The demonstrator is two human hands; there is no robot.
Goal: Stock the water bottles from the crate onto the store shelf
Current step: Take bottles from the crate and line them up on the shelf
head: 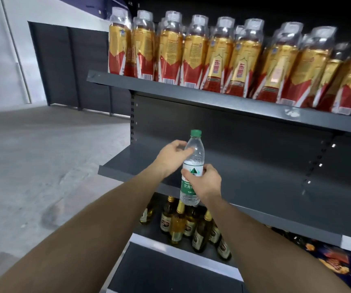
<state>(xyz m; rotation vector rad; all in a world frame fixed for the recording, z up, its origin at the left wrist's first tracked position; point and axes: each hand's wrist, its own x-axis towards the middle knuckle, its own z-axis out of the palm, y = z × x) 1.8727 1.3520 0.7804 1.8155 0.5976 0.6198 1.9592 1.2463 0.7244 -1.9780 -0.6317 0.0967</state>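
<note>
A clear water bottle (193, 157) with a green cap and a green-and-white label stands upright in front of the bare middle shelf (255, 182) of a dark grey store rack. My right hand (205, 182) grips it around the label, fingers curled round the body. My left hand (173, 155) touches the bottle's upper part from the left, thumb and fingers against its shoulder. The bottle's base hangs over the shelf's front edge, near the left end. No crate is in view.
The top shelf (212, 96) carries several red-and-gold bottles (217, 58). The lower shelf holds several brown glass bottles (178, 225) and colourful packets (339, 263) at the right. A grey concrete floor (33, 166) spreads to the left.
</note>
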